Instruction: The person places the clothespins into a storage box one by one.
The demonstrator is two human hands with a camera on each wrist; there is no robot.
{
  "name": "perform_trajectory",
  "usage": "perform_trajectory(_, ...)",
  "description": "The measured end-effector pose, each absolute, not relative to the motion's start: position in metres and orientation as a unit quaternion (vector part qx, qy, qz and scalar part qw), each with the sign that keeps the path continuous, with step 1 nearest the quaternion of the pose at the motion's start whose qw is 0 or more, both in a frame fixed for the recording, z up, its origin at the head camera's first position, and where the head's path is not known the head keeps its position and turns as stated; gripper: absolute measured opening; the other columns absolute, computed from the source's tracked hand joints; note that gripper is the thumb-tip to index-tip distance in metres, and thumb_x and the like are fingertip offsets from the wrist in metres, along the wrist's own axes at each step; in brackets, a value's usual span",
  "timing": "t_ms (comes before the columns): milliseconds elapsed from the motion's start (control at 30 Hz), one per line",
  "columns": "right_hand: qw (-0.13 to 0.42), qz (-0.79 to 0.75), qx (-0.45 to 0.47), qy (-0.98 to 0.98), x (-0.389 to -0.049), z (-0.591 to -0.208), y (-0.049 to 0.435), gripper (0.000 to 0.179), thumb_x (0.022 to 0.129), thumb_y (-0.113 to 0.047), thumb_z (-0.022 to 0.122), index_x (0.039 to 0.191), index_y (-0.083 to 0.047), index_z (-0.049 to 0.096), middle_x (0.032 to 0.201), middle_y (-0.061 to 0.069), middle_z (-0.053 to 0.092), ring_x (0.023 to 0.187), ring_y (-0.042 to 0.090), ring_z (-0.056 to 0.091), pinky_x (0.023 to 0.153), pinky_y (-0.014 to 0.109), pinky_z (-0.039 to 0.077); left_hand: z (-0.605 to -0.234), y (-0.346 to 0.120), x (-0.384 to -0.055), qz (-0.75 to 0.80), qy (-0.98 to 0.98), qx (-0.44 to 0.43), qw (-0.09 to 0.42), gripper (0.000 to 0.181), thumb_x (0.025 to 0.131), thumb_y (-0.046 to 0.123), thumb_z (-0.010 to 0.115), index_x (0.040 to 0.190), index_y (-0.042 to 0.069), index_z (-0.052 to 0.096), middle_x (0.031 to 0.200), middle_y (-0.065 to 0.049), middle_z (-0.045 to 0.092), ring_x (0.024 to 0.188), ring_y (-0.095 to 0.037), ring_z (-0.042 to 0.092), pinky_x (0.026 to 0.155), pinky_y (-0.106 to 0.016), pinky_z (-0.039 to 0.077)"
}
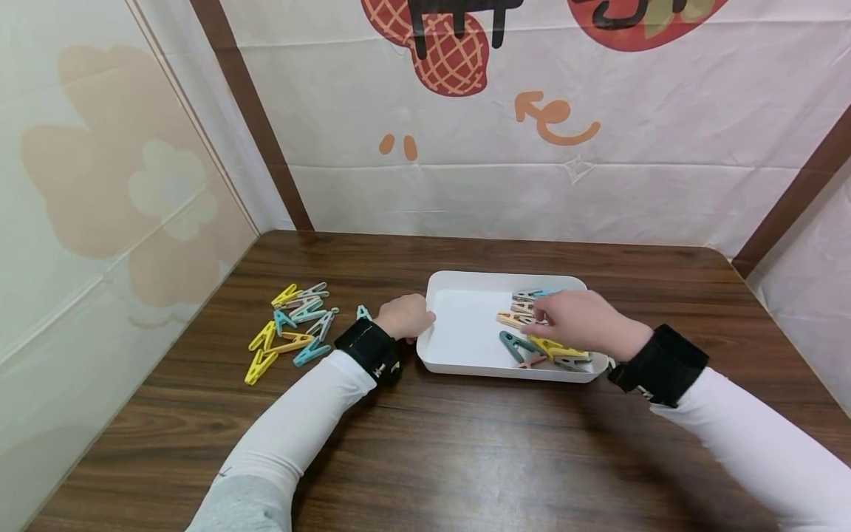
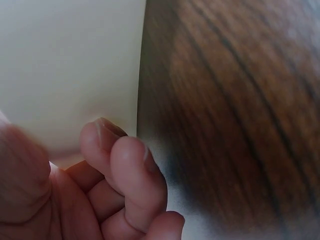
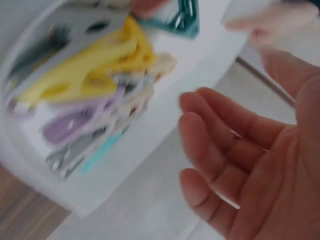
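Note:
A white tray sits on the table, and my left hand grips its left rim. In the left wrist view those fingers are curled against the tray's edge. My right hand is above the tray's right side, fingers loosely bent; in the right wrist view nothing lies between thumb and fingers. Several clothespins lie under and beside it: a yellow clothespin, a dark teal clothespin and a beige clothespin. A purple clothespin shows in the right wrist view. The right hand partly hides this group.
Left of the tray, a loose pile of clothespins lies on the brown table, among them a yellow clothespin and a blue clothespin. A light blue clothespin lies beside my left wrist. A printed curtain hangs behind the table.

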State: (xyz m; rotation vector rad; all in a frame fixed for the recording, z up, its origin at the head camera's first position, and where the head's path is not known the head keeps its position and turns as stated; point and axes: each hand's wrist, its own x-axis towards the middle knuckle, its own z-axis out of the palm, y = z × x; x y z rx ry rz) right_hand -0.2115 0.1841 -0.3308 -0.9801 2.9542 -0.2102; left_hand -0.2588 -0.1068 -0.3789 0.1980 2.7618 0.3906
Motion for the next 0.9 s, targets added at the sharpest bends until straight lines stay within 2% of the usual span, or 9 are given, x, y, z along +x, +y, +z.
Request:
perform_trajectory(167, -0.027, -0.094, -0.278, 0.956, -0.211, -0.318, 0.209, 0.029, 0.094, -0.043, 0.062, 0.085, -0.015, 0.064, 0.068, -0.008, 0.057, 0.057, 0.009, 0.046, 0.052, 0.029, 0.038, -0.379, -0.107, -0.259, 0.135, 0.974, 0.070, 0.169, 0.031, 0.100, 0.024, 0.045, 0.078, 0.008, 0.060, 0.061, -0.006, 0.063, 0.052, -0.017, 0.060, 0.054, -0.031, 0.041)
perform_trajectory(267, -0.033, -0.103, -0.244, 0.964, -0.210, -0.313, 0.225, 0.030, 0.095, -0.042, 0.061, 0.091, -0.013, 0.066, 0.072, -0.006, 0.059, 0.060, 0.011, 0.048, 0.054, 0.031, 0.039, -0.379, -0.107, -0.259, 0.133, 0.974, 0.069, 0.170, 0.031, 0.100, 0.025, 0.045, 0.078, 0.008, 0.060, 0.061, -0.006, 0.063, 0.052, -0.017, 0.060, 0.053, -0.031, 0.041)
perform_trajectory(500, -0.042, -0.117, -0.173, 0.977, -0.207, -0.316, 0.260, 0.036, 0.096, -0.045, 0.058, 0.090, -0.010, 0.067, 0.072, -0.004, 0.059, 0.064, 0.014, 0.051, 0.056, 0.033, 0.040, -0.381, -0.107, -0.261, 0.132, 0.974, 0.068, 0.171, 0.032, 0.100, 0.025, 0.045, 0.079, 0.008, 0.061, 0.060, -0.005, 0.063, 0.053, -0.017, 0.060, 0.054, -0.031, 0.041)
perform_trajectory(700, -0.012, -0.105, -0.125, 0.987, -0.207, -0.327, 0.283, 0.051, 0.096, -0.056, 0.050, 0.089, -0.008, 0.065, 0.071, -0.002, 0.059, 0.063, 0.016, 0.051, 0.055, 0.034, 0.039, -0.380, -0.108, -0.261, 0.129, 0.975, 0.068, 0.167, 0.032, 0.100, 0.025, 0.044, 0.078, 0.008, 0.060, 0.059, -0.006, 0.063, 0.052, -0.017, 0.060, 0.054, -0.031, 0.041)
perform_trajectory(900, 0.042, -0.093, -0.102, 0.990, -0.205, -0.337, 0.293, 0.046, 0.097, -0.049, 0.052, 0.088, -0.005, 0.063, 0.068, 0.000, 0.058, 0.060, 0.018, 0.050, 0.051, 0.035, 0.038, -0.381, -0.107, -0.261, 0.132, 0.974, 0.070, 0.172, 0.032, 0.100, 0.025, 0.044, 0.077, 0.008, 0.060, 0.059, -0.006, 0.063, 0.052, -0.017, 0.060, 0.054, -0.031, 0.040)
